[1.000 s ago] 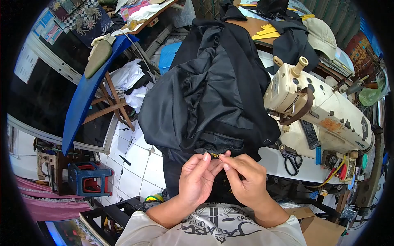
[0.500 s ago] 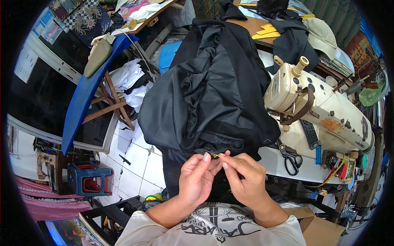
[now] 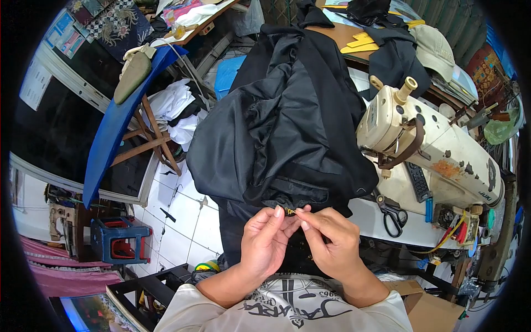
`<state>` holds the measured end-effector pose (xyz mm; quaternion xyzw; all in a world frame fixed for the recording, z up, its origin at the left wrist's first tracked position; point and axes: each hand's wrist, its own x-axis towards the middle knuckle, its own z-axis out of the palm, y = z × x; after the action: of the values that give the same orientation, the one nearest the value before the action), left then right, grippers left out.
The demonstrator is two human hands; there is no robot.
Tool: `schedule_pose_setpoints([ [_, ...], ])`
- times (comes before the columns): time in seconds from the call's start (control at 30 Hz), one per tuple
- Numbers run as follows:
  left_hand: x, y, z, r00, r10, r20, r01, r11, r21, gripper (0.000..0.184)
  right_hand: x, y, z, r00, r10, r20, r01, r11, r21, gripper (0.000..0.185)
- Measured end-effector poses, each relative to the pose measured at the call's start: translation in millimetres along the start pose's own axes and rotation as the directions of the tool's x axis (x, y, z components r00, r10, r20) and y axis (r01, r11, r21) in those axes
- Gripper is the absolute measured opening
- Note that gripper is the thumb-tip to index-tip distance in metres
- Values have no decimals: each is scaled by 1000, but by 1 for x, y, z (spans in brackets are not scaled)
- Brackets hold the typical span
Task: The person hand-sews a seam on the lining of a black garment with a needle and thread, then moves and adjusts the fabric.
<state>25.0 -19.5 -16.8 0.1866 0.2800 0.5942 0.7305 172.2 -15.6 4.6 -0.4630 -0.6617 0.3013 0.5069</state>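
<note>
Black lined garment [image 3: 298,119]: long axis top-to-bottom, mid-frame | I see left hand [image 3: 265,240], right hand [image 3: 336,240] pinching its near edge, fingertips closed | pose unchanged

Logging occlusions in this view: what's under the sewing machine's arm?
Visible at the arm's edge: some of the pale bed and a black remote. The arm covers the bed farther in, so anything lying there can't be seen.
</note>
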Motion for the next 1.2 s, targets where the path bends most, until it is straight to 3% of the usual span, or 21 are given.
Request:
schedule_pose_setpoints([
  [0.23,0,0,-1,999,18,39,-17,999,-30,20,0,0,0,1000,-2,1,2,1000,-3,28],
  [0.73,-1,-5,1,992,123,33,-125,986,106,18,1,3,7,998,-56,-38,55,997,-47,27],
  [1.13,-3,-1,1,1000,-13,11,14,998,-67,22,-2,9,11,986,-132,-105,132,991,-6,24],
  [1.2,-2,-1,-1,999,-38,14,39,995,-87,22,-2,10,10,987,-133,-87,133,991,-2,31],
])
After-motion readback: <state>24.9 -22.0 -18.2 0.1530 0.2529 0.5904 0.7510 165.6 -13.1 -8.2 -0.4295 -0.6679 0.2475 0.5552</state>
